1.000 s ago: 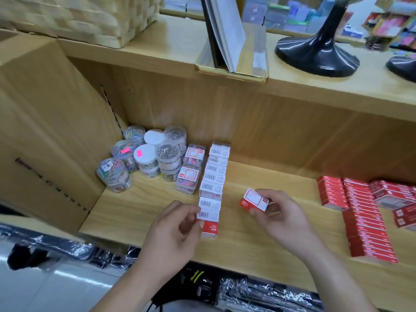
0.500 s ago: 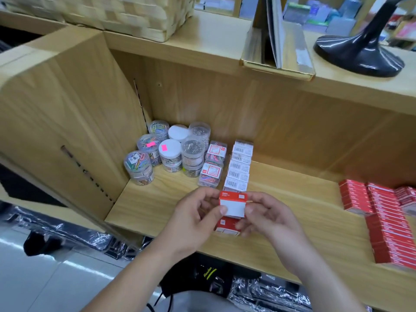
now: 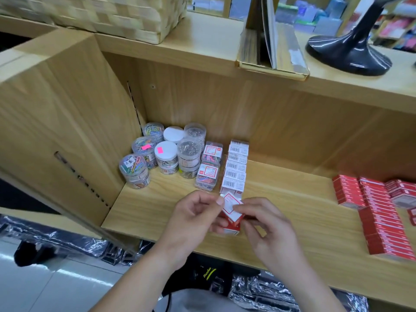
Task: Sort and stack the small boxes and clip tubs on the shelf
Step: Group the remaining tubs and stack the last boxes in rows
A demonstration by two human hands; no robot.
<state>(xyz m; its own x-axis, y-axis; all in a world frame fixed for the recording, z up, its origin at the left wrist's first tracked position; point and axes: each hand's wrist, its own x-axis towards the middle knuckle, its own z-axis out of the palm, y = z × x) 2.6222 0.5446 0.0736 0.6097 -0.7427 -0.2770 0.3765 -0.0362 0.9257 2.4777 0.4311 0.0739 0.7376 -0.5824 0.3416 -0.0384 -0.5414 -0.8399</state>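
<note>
While both hands meet over the front edge of the wooden shelf, they share one small red-and-white box, held tilted with its white, red-bordered label facing up. The left hand pinches it from the left, thumb tip on the upper left corner and the other fingers curled beneath. The right hand pinches it from the right, forefinger lying across the label and the remaining fingers loosely bent. Just under the held box a second box sits at the shelf's front; whether the two touch cannot be told, since the fingers cover the gap. Behind them a row of barcoded boxes runs straight back toward the rear panel, barcodes up, each touching the next. Just left of that row stand two clear clip boxes, one behind the other, with coloured clips inside. Farther left, in the back corner against the side wall, the round clip tubs cluster together, some stacked in twos, some with white lids, two bearing pink stickers. Well apart on the right lie flat red boxes in long rows. On the top board above rest a woven basket, a gold-edged stand holding an upright board, and a glossy black base.
</note>
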